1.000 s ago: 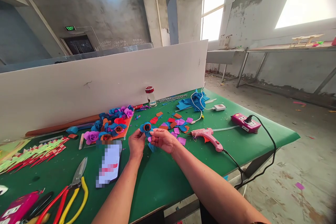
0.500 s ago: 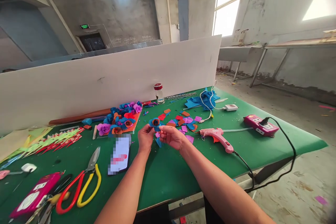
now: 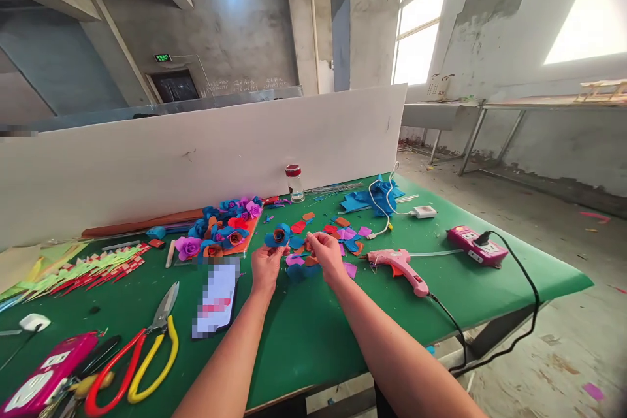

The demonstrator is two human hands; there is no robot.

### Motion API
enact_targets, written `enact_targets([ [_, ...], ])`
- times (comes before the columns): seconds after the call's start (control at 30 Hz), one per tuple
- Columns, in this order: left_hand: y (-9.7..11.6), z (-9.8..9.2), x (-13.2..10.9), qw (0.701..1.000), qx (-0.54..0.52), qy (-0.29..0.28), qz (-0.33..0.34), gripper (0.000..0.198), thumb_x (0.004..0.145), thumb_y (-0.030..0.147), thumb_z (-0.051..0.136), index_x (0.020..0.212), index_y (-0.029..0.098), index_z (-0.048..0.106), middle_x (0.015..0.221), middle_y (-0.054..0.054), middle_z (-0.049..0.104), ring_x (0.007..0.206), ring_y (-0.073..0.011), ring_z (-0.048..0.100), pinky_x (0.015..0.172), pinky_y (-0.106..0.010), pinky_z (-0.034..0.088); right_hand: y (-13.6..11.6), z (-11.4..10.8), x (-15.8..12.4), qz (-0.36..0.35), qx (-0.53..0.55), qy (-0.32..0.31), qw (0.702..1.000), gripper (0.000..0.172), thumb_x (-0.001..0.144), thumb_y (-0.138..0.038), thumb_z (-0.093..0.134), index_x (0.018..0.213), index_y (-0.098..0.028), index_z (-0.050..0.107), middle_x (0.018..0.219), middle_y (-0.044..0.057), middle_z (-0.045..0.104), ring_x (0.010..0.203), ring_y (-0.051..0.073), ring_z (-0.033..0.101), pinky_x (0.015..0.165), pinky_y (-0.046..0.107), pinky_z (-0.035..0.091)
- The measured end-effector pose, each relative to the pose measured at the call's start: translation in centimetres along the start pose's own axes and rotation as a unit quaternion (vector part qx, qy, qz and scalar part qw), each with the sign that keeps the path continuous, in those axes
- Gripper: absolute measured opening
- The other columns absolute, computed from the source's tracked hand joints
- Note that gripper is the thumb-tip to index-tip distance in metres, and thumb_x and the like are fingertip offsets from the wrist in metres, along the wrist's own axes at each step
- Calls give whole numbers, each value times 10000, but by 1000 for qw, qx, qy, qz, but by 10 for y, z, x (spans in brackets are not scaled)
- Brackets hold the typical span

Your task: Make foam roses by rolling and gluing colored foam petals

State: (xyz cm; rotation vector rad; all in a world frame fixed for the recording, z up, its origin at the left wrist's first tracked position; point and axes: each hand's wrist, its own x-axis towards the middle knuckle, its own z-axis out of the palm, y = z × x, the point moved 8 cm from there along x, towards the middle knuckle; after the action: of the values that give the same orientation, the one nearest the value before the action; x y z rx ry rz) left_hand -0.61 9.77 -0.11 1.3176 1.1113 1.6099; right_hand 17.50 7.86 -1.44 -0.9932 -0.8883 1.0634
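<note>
My left hand (image 3: 266,269) pinches a blue paper flower (image 3: 279,235) with a dark, orange-edged centre, held above the green table. To its right, my right hand (image 3: 327,253) has its fingers pressed together, apart from the flower; whatever they hold, if anything, is too small to make out. Blue, orange, red and purple paper pieces (image 3: 347,234) lie scattered behind and beside my hands. A pile of finished paper flowers (image 3: 225,225) rests on an orange sheet to the left. The pink glue gun (image 3: 399,261) lies right of my right hand.
Scissors (image 3: 159,333), a phone (image 3: 215,297) and a magenta power strip (image 3: 53,369) are at the left. Behind are a red-lidded jar (image 3: 294,183) and a white board (image 3: 196,163). A second power strip (image 3: 476,246) with a black cable sits right.
My right hand has moved away from the flower, to the right. My left hand has shifted slightly left with the flower. The camera view has tilted a little.
</note>
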Motion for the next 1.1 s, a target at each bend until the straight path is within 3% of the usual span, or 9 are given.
enact_targets([
  [0.17,10,-1,-1,999,24,-3,44,158,593,332,789,610,196,711,564,-6,659,566,-169,609,575,-276,502,-12,16,-4,-105,-87,-47,990,210,727,-377,603,834,-216,685,672,2,575,610,159,489,589,278,394],
  [0.27,17,1,-4,997,27,-15,67,166,607,318,778,568,184,689,537,15,615,546,-144,556,539,-241,456,-13,24,-9,-133,-127,-72,980,222,730,-312,585,912,-222,674,773,16,617,627,162,510,604,288,426],
  [0.4,23,5,-7,996,43,-29,73,253,582,363,804,513,178,647,504,34,566,541,-129,510,513,-217,403,-9,29,-10,-133,-141,-95,976,233,718,-268,555,923,-204,646,805,24,640,642,164,546,616,293,450],
  [0.57,26,7,-9,997,29,-31,62,241,547,388,825,532,193,684,519,13,623,531,-146,535,521,-238,434,-10,25,-8,-132,-123,-81,980,174,731,-305,584,859,-211,653,725,8,623,625,165,538,611,292,434],
  [0.73,20,9,-9,998,-27,-44,28,201,556,371,816,658,211,749,572,-18,685,529,-178,601,546,-288,503,-7,16,-3,-104,-104,-46,988,234,716,-438,655,677,-209,622,631,14,600,583,167,509,573,291,396],
  [1.1,3,12,-10,991,-101,-52,-67,325,506,378,883,667,165,698,571,-3,664,524,-146,605,553,-269,506,-7,20,-5,-104,-93,-66,988,265,735,-459,654,700,-199,621,646,7,590,588,151,505,557,270,387],
])
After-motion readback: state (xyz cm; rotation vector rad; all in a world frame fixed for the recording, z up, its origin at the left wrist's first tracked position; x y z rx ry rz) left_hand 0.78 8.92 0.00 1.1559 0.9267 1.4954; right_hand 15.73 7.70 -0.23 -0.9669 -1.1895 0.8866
